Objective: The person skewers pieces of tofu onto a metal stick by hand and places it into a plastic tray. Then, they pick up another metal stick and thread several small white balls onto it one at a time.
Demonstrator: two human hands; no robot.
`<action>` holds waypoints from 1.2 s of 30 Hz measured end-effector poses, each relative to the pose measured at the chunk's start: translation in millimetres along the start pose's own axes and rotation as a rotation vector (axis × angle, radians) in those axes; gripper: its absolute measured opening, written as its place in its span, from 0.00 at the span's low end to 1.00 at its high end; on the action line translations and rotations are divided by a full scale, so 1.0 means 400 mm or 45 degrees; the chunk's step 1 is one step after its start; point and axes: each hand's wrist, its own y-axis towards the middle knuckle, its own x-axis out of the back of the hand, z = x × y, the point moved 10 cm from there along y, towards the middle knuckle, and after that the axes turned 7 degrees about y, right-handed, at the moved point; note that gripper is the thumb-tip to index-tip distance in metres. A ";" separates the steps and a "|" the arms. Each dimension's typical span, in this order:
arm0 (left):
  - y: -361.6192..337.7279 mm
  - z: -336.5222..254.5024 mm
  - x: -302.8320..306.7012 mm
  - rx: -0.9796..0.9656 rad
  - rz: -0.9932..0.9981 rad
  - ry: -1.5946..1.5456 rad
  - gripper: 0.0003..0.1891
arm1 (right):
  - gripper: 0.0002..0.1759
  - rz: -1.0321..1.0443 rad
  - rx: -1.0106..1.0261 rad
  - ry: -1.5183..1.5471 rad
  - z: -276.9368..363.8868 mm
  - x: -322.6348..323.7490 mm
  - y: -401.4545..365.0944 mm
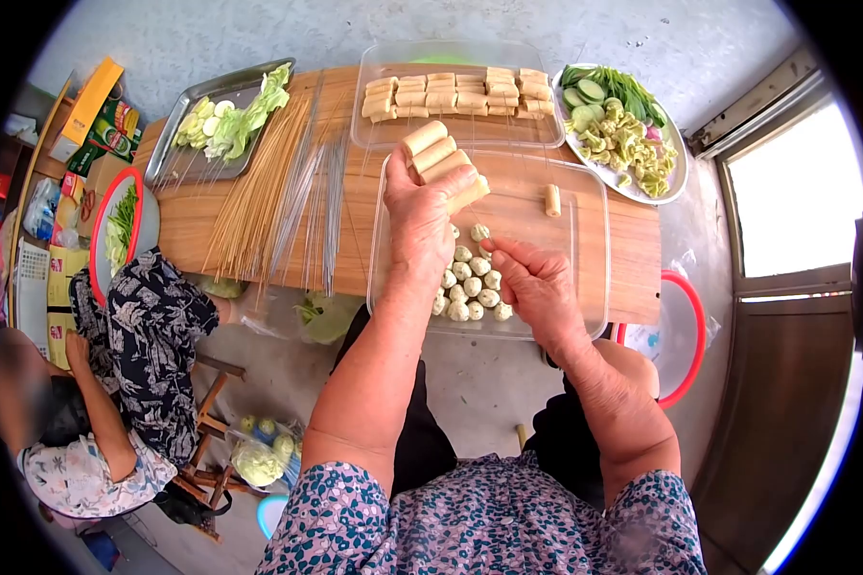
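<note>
Holding tan rolls (435, 154), left hand (418, 213) above edge of tray (585, 264)

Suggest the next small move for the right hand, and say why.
Probably reach the right hand to the lone roll and bring it to the left hand: that hand grips several rolls, while this one lies apart in the near tray, away from the balls. Whether the right hand pinches anything is unclear.

Near container (580, 230) — glossy plastic; tabletop (187, 220) — smooth wood-grain.
</note>
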 end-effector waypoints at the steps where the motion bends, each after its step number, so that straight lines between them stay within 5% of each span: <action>1: 0.001 -0.001 0.005 -0.016 -0.018 0.021 0.26 | 0.12 -0.014 -0.016 -0.049 0.000 0.003 -0.001; 5: 0.006 -0.006 0.031 -0.035 -0.122 0.047 0.23 | 0.10 0.000 -0.005 -0.244 0.003 0.010 -0.003; 7: 0.012 -0.004 0.052 -0.002 -0.162 0.072 0.23 | 0.08 0.024 0.499 -0.726 0.076 -0.013 -0.018; 10: 0.014 0.001 0.067 0.059 -0.181 0.086 0.25 | 0.06 -0.033 0.599 -0.939 0.118 -0.029 -0.041; 24: 0.016 -0.009 0.092 0.171 -0.157 -0.122 0.22 | 0.06 -0.194 0.572 -0.551 0.101 -0.062 0.024; 28: 0.008 -0.013 0.151 0.206 -0.365 -0.035 0.45 | 0.06 -0.282 0.622 -0.581 0.104 -0.065 0.092; 36: 0.003 -0.029 0.151 0.227 -0.398 -0.064 0.42 | 0.09 -0.562 0.780 -0.744 0.116 -0.041 0.294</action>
